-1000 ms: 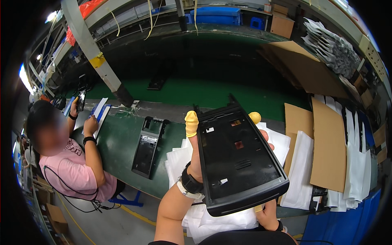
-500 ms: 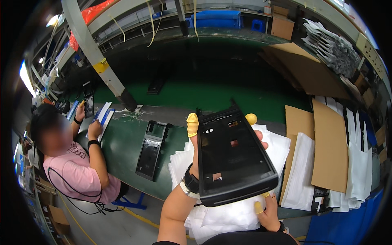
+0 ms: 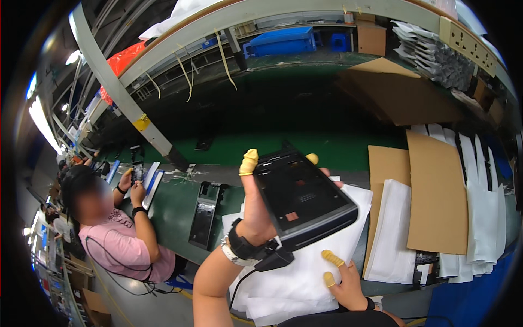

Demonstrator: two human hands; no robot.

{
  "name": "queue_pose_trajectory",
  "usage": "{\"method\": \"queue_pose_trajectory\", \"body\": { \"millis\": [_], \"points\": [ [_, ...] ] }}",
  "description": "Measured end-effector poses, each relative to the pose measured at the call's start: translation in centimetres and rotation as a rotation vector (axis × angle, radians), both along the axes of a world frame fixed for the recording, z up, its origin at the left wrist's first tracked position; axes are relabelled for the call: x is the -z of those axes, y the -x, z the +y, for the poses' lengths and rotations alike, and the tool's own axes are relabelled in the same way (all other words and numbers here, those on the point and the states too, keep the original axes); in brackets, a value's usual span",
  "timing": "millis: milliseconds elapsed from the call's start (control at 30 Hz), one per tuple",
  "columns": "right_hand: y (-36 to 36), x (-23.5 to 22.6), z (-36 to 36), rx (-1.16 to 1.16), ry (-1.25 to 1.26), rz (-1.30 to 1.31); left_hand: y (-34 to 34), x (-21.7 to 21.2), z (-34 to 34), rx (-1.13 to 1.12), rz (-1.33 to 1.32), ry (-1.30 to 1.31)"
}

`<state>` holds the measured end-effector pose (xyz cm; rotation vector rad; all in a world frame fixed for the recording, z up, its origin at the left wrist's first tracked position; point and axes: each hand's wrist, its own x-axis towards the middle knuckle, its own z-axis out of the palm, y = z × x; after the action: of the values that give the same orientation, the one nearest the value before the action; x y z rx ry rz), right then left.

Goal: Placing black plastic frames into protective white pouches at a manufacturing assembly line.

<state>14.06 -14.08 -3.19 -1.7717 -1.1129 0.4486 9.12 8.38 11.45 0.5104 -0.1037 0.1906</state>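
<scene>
My left hand holds a black plastic housing, a shallow rectangular shell with small cut-outs, up above the table. Its thumb, in a yellow finger cot, lies along the left edge, and other fingertips show past the far right edge. My right hand is lower right, apart from the housing, with yellow-cotted fingers stretched out over white packing sheets. That loose pile spreads beneath the housing. A similar black housing with an open frame end lies on the green table to the left.
At left a person in a pink shirt handles a dark part. Brown cardboard sheets and a white sleeve stack lie at right. A grey post rises at the table's back left. Another dark part lies farther back.
The housing has tilted and turned in my left hand. My right hand's fingers have moved from beside its near edge and spread over the white sheets. The whole view has shifted.
</scene>
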Motion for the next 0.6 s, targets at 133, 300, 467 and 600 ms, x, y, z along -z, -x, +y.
{"method": "queue_pose_trajectory", "body": {
  "millis": [133,300,467,600],
  "points": [
    [-0.2,0.0,0.1,-0.018,-0.051,-0.033,-0.4,-1.0,-1.8,0.076,-0.028,0.031],
    [-0.1,0.2,0.1,0.0,-0.083,-0.058,0.3,-1.5,-3.6,0.122,-0.114,0.181],
    [0.0,0.0,0.1,-0.008,-0.086,-0.053,0.4,-0.9,-3.5,0.159,-0.159,0.209],
    [0.0,0.1,0.1,-0.007,-0.08,-0.063,0.3,-0.6,-3.1,0.162,-0.157,0.137]
  ]
}}
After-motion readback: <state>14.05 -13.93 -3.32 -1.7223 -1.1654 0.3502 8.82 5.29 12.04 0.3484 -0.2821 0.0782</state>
